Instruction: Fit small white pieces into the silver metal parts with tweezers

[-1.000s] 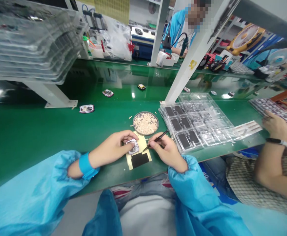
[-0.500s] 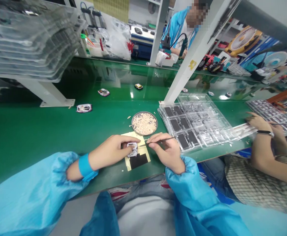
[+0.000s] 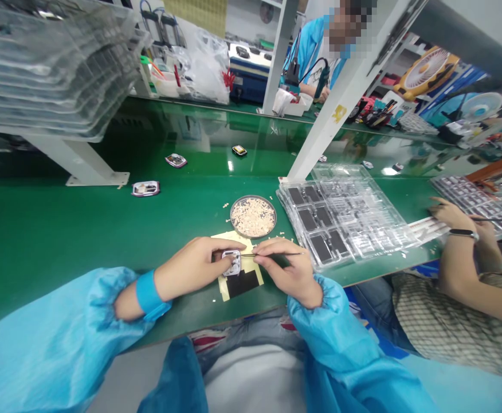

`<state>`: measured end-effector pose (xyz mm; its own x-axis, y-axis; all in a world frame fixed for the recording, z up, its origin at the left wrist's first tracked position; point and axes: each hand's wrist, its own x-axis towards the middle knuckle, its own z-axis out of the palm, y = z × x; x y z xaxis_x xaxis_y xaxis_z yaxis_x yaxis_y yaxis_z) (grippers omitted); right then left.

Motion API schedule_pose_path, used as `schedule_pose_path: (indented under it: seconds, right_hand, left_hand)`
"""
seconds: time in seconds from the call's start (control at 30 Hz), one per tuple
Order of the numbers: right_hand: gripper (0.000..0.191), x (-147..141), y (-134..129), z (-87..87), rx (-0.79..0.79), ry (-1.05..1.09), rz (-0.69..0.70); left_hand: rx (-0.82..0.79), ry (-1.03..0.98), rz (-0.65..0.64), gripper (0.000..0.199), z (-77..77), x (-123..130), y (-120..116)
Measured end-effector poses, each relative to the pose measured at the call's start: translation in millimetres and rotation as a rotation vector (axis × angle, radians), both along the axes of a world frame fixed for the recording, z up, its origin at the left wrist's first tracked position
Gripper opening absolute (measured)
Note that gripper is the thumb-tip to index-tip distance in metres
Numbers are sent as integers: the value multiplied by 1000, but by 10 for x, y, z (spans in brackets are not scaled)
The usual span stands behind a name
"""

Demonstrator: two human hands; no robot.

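Observation:
My left hand [image 3: 197, 263] grips a small white watch-like casing [image 3: 232, 265] between thumb and fingers, over a yellow sheet [image 3: 248, 265]. My right hand [image 3: 289, 267] pinches thin dark tweezers [image 3: 272, 254], whose tip reaches the casing's right edge. Whether the tip holds anything is too small to tell. Under and beside the casing lies a black piece [image 3: 246, 283] on the yellow sheet. Just beyond my hands stands a round dish [image 3: 253, 216] of tiny pale and dark parts, with a few more scattered around it.
Clear plastic trays [image 3: 345, 215] holding dark screens are stacked at the right. A white post [image 3: 320, 120] rises behind them. More casings [image 3: 146, 188] lie at the back left. A co-worker's hand [image 3: 453, 217] works at the far right, near another tray [image 3: 477, 201].
My right hand has moved slightly left, bringing the tweezers' tip up to the casing. My left hand keeps its hold on the casing.

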<state>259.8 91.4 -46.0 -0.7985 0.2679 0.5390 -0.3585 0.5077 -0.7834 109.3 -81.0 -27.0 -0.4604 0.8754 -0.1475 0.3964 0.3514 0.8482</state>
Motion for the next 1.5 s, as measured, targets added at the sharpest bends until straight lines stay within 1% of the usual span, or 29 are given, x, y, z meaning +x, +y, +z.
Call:
schedule_pose_path:
  seconds: [0.17,0.3,0.47,0.67,0.77,0.83,0.9,0.97,1.03,1.1,1.17,1.2,1.23,1.27,1.3,1.33,1.4,1.43,1.47,1.5]
  right_hand:
    - [9,-15,-17,10,38,-14,8]
    - [14,6,-17,-2,86,6,20]
    - [17,58,2,-15,7,-22,-5]
    - [17,61,-4,-9,-1,-86,0]
    - [15,52,-2,10,-33,-141,1]
    - [11,35,4,11,-98,-178,-2]
    - [10,13,7,-7,-228,-200,13]
    - [16,5,1,-38,-391,-225,71]
    - [25,34,-5,-56,-531,-251,159]
    - [32,120,4,-23,-616,-256,226]
    - [32,277,43,84,-635,-239,235]
    - [33,380,81,164,-615,-234,206]
    - [35,495,134,252,-572,-241,142]
    - [37,618,204,341,-504,-250,36]
    - [38,741,292,419,-406,-264,-119]
    - [36,860,393,478,-279,-280,-313]
    - [35,1063,612,513,-6,-336,-691]
    - [41,1139,715,491,113,-392,-812]
    - [45,1197,806,453,210,-455,-865]
    - [45,1239,882,411,278,-493,-875]
  left_hand:
    - [7,-11,4,38,12,6,9]
    - [14,-15,8,37,2,2,10]
    - [-3,-39,-31,39,-3,-40,-25]
    - [-24,-77,-91,42,12,-82,-50]
    - [-24,-77,-113,41,27,-94,-41]
    - [-14,-77,-130,41,36,-101,-35]
    - [-24,-77,-142,43,40,-102,-35]
    - [-56,-63,-133,46,41,-97,-41]
    - [-80,-37,-96,52,37,-99,-48]
    - [-82,-27,-51,59,28,-123,-49]
    - [-91,-46,0,63,12,-167,-44]
    - [-101,-63,36,65,1,-192,-41]
    - [-113,-82,75,68,-12,-215,-40]
    - [-118,-104,114,72,-28,-234,-42]
    - [-119,-130,147,76,-44,-248,-45]
    - [-115,-156,171,81,-61,-256,-50]
    - [-98,-201,188,85,-90,-258,-59]
    - [-87,-210,187,85,-98,-253,-61]
    - [-78,-207,185,84,-101,-245,-59]
    - [-69,-197,182,82,-96,-236,-54]
